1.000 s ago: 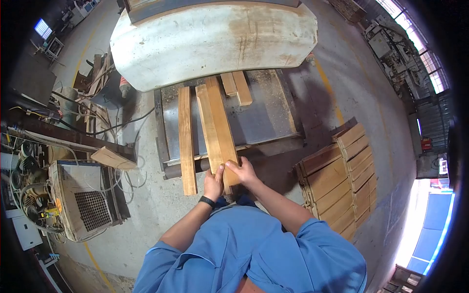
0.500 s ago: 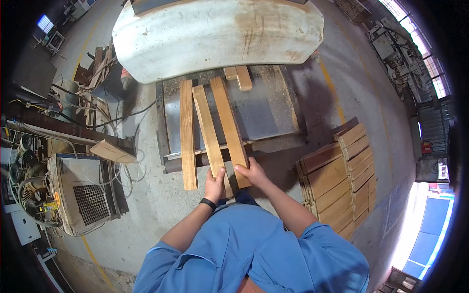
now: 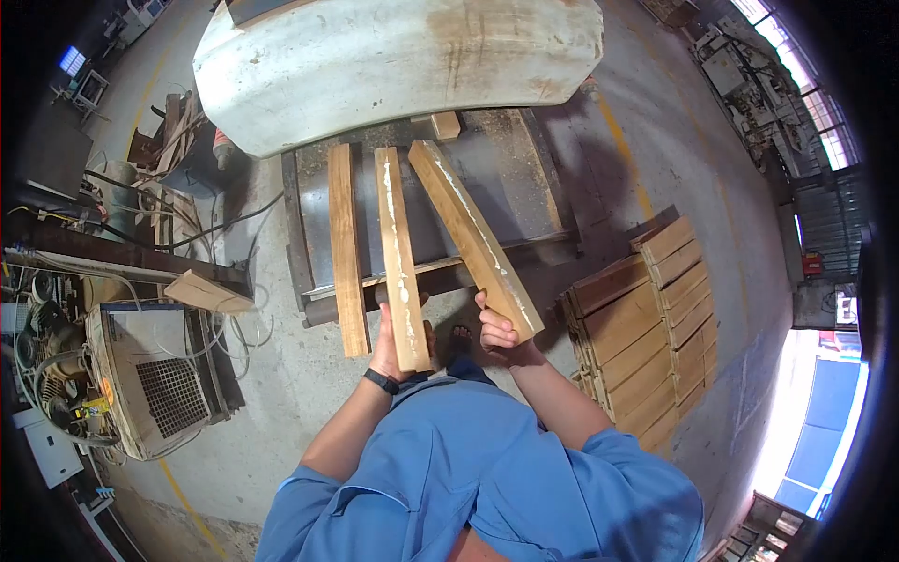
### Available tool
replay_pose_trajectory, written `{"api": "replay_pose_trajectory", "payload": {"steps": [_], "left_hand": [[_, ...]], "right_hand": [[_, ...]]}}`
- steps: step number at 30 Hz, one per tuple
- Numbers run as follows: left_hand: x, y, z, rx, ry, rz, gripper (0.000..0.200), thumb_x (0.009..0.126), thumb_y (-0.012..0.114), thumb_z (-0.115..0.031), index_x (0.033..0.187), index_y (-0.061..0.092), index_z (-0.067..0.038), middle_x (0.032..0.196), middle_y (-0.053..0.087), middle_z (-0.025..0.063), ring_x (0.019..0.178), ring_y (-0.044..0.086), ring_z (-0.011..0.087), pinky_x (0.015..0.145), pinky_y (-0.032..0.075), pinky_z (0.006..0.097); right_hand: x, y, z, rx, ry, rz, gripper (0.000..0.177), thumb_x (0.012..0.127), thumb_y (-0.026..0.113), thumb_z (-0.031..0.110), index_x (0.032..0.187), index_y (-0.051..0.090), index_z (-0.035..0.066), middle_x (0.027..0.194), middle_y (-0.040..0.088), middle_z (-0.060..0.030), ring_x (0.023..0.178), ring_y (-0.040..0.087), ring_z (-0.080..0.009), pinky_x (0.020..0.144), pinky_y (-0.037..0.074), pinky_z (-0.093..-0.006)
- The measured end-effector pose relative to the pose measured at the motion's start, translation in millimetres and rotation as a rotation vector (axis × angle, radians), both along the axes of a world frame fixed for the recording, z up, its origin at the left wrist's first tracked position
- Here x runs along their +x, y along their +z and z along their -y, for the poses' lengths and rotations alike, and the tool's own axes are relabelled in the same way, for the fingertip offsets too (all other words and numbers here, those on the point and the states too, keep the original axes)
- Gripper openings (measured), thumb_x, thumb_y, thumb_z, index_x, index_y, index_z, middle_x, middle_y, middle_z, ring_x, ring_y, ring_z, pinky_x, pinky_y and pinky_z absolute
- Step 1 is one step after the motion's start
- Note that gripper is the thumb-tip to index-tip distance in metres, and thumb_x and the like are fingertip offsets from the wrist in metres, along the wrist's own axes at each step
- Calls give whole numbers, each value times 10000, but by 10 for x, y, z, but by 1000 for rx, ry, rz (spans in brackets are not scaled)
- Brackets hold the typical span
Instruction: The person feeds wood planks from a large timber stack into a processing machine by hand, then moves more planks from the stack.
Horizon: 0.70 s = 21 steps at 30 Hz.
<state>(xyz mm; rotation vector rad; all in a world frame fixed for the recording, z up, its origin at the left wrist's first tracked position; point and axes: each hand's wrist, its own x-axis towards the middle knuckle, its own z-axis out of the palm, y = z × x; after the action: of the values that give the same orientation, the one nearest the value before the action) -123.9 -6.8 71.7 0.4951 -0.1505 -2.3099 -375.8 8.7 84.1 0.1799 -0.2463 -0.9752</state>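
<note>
My left hand (image 3: 385,348) is closed round the near end of a wooden strip (image 3: 397,248), which points away from me over the metal table (image 3: 318,229). An uneven white line, like glue, runs along its upward face. In my right hand (image 3: 500,330) is the near end of another wooden strip (image 3: 464,220), tilted and slanting to the far left, also with a white glue-like line. A third wooden strip (image 3: 344,253) lies left of both, overhanging the table's near edge; no white line shows on it.
A large white, stained panel (image 3: 393,70) spans the table's far side, with a short wood block (image 3: 446,125) by it. Stacked boards (image 3: 613,332) stand on the floor at the right. To the left are a mesh-fronted machine (image 3: 173,393) and loose hoses.
Both held strips have been turned, so their white-lined faces now show. The right strip has swung outward, its near end farther right. The left strip stays on the table.
</note>
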Motion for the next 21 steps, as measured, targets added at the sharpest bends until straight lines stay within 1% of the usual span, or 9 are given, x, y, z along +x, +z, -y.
{"api": "replay_pose_trajectory", "payload": {"steps": [1,3,4,5,8,12,15,18,21], "left_hand": [[-19,71,-17,98,25,17,848,948,348,-786,1546,372,-185,802,614,93,689,621,220,600,525,356],[2,71,-1,170,12,-214,791,979,380,-727,1553,362,-184,771,595,87,659,605,215,570,511,343],[18,75,3,205,8,-329,763,994,397,-697,1557,357,-183,755,585,84,644,597,213,555,504,337],[18,25,7,212,19,-472,678,1030,440,-585,1563,355,-174,738,565,81,619,583,191,522,505,316],[-1,10,26,206,30,-716,634,1049,447,-528,1560,366,-160,740,564,82,604,578,171,508,517,286],[-3,55,15,238,61,-790,640,1052,457,-511,1549,377,-115,737,569,85,588,585,157,493,522,272],[-27,70,7,227,53,-848,636,1051,477,-499,1535,395,-95,737,537,67,586,552,140,530,533,258],[-12,145,1,209,69,-774,578,1058,502,-436,1505,430,-77,835,515,78,666,521,135,568,535,238],[-45,185,27,315,175,-703,548,1039,543,-417,1450,486,-60,948,487,90,756,493,156,661,548,247]], "right_hand": [[-23,44,1,-11,6,21,532,1055,490,299,1407,408,-91,801,543,-109,625,592,-194,551,491,-294],[-70,64,-10,-27,12,24,529,1054,493,297,1411,413,-85,806,548,-113,617,584,-199,559,482,-298],[-102,52,-21,-45,7,-27,544,1053,495,322,1406,418,-84,813,550,-112,627,585,-196,560,480,-298],[-134,31,-30,-64,1,-77,560,1051,497,348,1401,424,-83,819,552,-111,638,586,-193,560,479,-298],[-164,129,-63,4,-23,-249,630,1037,504,448,1377,444,-79,879,582,-123,711,616,-193,598,509,-296],[-159,177,-133,237,-53,-409,736,1004,489,592,1318,488,-74,988,627,-152,833,663,-206,694,577,-312],[-184,48,-164,134,-76,-444,718,1005,477,593,1290,516,-64,1049,645,-171,897,689,-227,746,605,-343],[-291,-51,-152,-4,-63,-536,679,1014,475,568,1297,529,-47,1082,656,-179,930,699,-239,735,609,-367],[-389,111,-183,205,15,-953,630,1002,511,496,1336,509,-37,1178,644,-207,987,708,-276,737,616,-378]]}}
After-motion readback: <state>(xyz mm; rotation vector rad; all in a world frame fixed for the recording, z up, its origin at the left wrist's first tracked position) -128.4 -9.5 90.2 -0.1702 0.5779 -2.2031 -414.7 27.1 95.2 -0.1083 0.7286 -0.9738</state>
